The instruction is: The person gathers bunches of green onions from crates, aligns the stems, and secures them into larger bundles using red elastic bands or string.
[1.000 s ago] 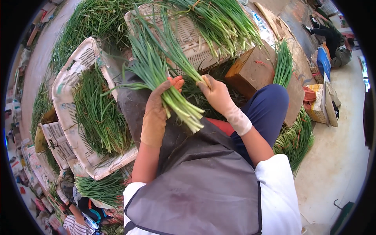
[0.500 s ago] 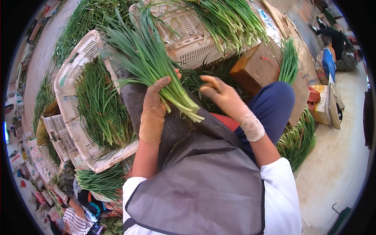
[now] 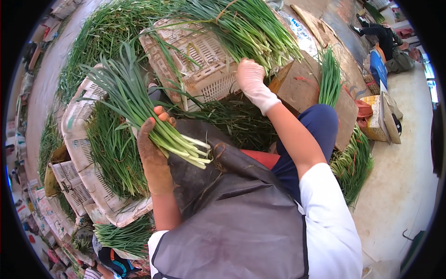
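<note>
My gloved left hand (image 3: 155, 153) is wrapped round a bunch of garlic chives (image 3: 160, 128), holding it tilted over my lap, pale stem ends toward the lower right. The leaves fan out to the upper left over a white crate. My gloved right hand (image 3: 254, 83) reaches forward to a pile of garlic chives (image 3: 260, 35) on an upturned white crate (image 3: 204, 58). Its fingers are curled at the stem ends along the pile's near edge; the fingertips are partly hidden. A dark apron (image 3: 232, 218) covers my lap.
On the left stands a white crate (image 3: 76, 125) with loose greens (image 3: 116, 153). A cardboard box (image 3: 299, 86) sits beyond my right knee, with a tied bunch (image 3: 330, 76) on it. More bundles (image 3: 353, 167) lie by my right leg. Loose leaves (image 3: 232, 118) lie between crate and apron.
My left hand has moved left and down with the bunch. My right hand has gone from beside the bunch forward to the pile on the crate, and its fingers have curled in.
</note>
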`<move>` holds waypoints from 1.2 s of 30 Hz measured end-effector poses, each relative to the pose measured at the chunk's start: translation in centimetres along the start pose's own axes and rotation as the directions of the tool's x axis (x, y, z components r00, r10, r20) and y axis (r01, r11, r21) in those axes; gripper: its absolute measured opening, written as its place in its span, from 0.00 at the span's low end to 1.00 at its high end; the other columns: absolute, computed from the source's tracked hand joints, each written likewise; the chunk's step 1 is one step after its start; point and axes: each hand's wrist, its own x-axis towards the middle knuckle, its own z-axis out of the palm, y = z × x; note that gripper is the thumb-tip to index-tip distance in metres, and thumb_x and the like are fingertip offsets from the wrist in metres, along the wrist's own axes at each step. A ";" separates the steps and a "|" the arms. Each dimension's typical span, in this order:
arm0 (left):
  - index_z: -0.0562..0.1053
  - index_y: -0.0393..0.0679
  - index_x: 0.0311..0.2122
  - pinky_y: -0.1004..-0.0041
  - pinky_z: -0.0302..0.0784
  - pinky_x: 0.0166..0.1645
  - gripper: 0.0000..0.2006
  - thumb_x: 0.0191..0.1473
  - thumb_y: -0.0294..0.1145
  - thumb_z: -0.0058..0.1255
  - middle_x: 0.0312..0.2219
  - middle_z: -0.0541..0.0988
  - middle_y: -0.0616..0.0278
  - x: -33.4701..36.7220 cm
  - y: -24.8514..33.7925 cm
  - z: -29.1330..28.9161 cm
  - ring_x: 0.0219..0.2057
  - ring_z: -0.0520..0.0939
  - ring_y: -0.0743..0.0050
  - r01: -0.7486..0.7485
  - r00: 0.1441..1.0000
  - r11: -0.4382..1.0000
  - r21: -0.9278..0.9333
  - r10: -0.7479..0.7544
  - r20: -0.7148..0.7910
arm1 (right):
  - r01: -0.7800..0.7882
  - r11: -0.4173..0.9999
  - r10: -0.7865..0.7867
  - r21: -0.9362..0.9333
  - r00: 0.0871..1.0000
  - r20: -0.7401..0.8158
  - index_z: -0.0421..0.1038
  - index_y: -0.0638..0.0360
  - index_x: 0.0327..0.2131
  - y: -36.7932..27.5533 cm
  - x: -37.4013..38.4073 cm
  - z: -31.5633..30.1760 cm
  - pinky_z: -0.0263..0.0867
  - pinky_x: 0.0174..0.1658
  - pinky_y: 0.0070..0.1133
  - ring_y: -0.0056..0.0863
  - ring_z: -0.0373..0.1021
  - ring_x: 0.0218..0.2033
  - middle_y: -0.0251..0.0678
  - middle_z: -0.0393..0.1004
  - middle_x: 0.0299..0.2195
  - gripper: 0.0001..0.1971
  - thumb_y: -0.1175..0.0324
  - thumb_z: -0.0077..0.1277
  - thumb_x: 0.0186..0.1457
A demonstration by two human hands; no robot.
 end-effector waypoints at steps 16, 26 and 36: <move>0.68 0.32 0.45 0.66 0.76 0.46 0.22 0.42 0.25 0.56 0.38 0.76 0.50 0.8 -5.5 1.1 0.40 0.78 0.61 0.325 0.943 0.946 0.007 -0.323 -0.085 | 0.211 0.491 -0.455 0.845 0.889 0.043 0.64 0.61 0.36 -0.5 -16.2 -6.9 0.65 0.30 0.33 0.45 0.70 0.27 0.47 0.71 0.24 0.11 0.64 0.47 0.54; 0.69 0.31 0.43 0.62 0.75 0.46 0.19 0.44 0.26 0.55 0.36 0.76 0.50 0.3 -0.9 -1.5 0.40 0.78 0.60 -0.060 0.974 0.998 0.011 0.061 -0.216 | -0.077 0.784 -0.370 0.615 0.738 0.564 0.74 0.60 0.34 4.2 -12.8 -3.1 0.65 0.35 0.25 0.35 0.71 0.30 0.40 0.75 0.30 0.17 0.56 0.46 0.53; 0.69 0.33 0.44 0.67 0.74 0.47 0.21 0.43 0.26 0.56 0.39 0.76 0.51 -0.1 -2.9 0.2 0.41 0.77 0.61 0.047 0.968 0.987 0.153 -0.007 -0.253 | 0.437 0.496 -0.406 0.751 0.881 -0.244 0.69 0.59 0.39 -6.4 -14.1 -9.5 0.66 0.33 0.25 0.36 0.71 0.29 0.41 0.73 0.29 0.15 0.64 0.54 0.49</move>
